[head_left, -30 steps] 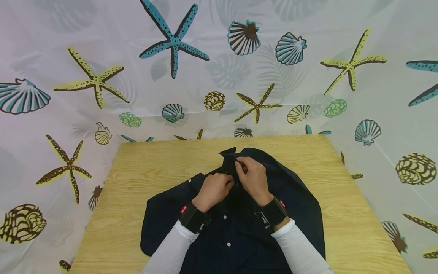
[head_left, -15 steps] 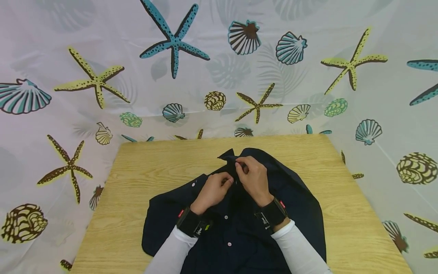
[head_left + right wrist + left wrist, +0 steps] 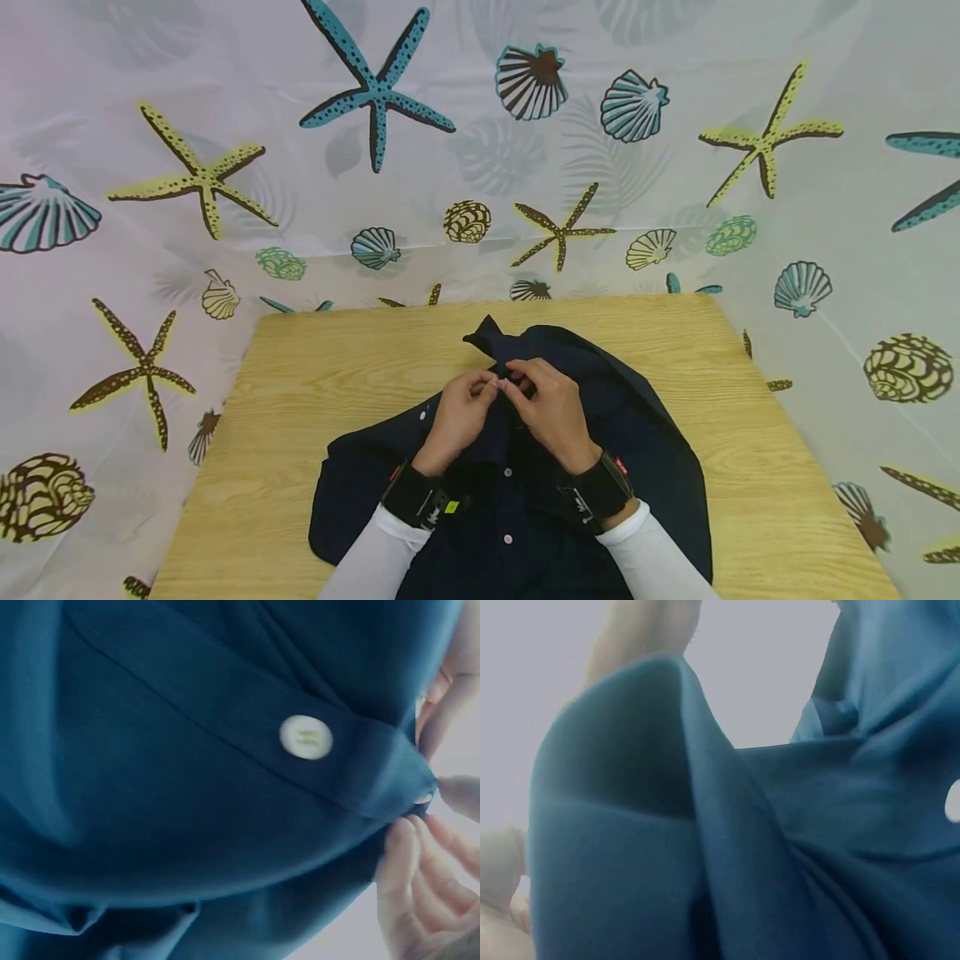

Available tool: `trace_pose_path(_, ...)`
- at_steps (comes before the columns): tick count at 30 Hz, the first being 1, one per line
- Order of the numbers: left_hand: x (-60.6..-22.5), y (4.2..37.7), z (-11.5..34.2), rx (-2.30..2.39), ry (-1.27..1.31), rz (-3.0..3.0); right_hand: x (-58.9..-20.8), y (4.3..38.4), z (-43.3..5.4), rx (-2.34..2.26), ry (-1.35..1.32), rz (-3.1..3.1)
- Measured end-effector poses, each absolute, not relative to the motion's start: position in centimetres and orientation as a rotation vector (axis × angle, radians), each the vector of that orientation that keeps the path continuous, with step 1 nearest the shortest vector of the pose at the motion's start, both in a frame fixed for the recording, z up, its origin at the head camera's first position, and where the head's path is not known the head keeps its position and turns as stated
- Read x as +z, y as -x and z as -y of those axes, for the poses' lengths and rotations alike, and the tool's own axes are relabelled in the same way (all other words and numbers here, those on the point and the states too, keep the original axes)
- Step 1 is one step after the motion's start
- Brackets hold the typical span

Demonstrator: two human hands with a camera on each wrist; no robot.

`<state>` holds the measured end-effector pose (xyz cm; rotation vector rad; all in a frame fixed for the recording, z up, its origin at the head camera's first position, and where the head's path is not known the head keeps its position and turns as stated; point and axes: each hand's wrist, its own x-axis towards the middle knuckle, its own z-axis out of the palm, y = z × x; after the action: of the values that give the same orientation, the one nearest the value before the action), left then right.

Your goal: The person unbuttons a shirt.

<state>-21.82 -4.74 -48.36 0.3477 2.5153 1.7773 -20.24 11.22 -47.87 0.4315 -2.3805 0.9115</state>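
A dark navy shirt (image 3: pixel 435 467) with white buttons lies on the wooden table, its pointed collar (image 3: pixel 489 337) toward the far side. My left hand (image 3: pixel 461 412) pinches the shirt's front edge below the collar between thumb and fingertips. From the other side, my right hand (image 3: pixel 551 408) pinches the same edge, and the two thumbs nearly meet. In the right wrist view, a small button (image 3: pixel 424 799) peeks out at the cloth edge between the fingertips, near a fuller button (image 3: pixel 306 737) on the front band. Folded cloth (image 3: pixel 615 877) hides most of the fingers in the left wrist view.
The pale wooden table (image 3: pixel 757 467) extends around the shirt on both sides. Behind and beside it hangs a white curtain (image 3: pixel 300 142) printed with starfish and shells. A black camera band (image 3: pixel 596 492) wraps each wrist, over white sleeves (image 3: pixel 660 550).
The hands have drawn together: the left fingertips rise slightly and the right ones shift down and left. The collar tip swings left, and the buttons lower on the front shift slightly right.
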Motion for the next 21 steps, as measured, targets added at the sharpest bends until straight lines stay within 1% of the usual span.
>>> trace_pose_path(4, -48.2, 21.2, 4.9, 1.87, -0.283, -2.439, -48.0, 19.4, -11.1, 0.919, -0.464, 2.394)
trace_pose_path(11, -48.6, 20.5, 5.2, 1.883, -0.229, -2.381, -48.2, 18.7, -10.8, 0.832, -0.503, 2.39)
trace_pose_path(21, -49.3, 20.2, 5.4, 1.865, -0.334, -2.394, -48.6, 18.4, -10.7, 0.737, -0.488, 2.388)
